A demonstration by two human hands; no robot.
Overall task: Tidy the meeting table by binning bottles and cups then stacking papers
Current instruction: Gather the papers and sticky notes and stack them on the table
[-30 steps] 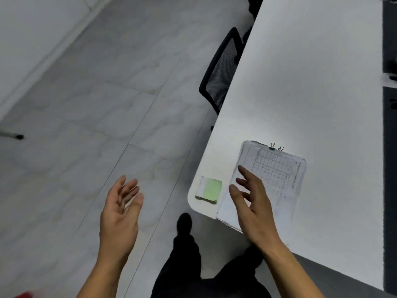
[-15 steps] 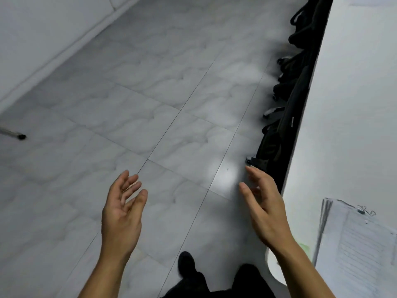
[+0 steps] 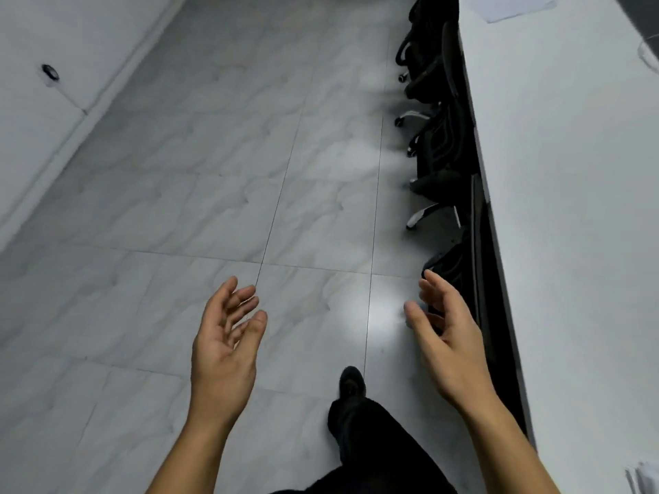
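— While hovering beside the meeting table (image 3: pixel 570 208), what are the hands doing?
— Left hand (image 3: pixel 223 347) and right hand (image 3: pixel 449 336) are holding nothing, fingers loosely spread over floor tiles (image 3: pixel 178 208); papers (image 3: pixel 643 475) are lying at the table's near end.

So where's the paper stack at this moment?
Head view, bottom right corner: only an edge of the paper stack shows, on the white table, right of the right hand and its forearm.

Both bare forearms reach up from the frame's bottom; left grip (image 3: pixel 224 340) and right grip (image 3: pixel 447 338) face palm to palm, fingers relaxed, empty.
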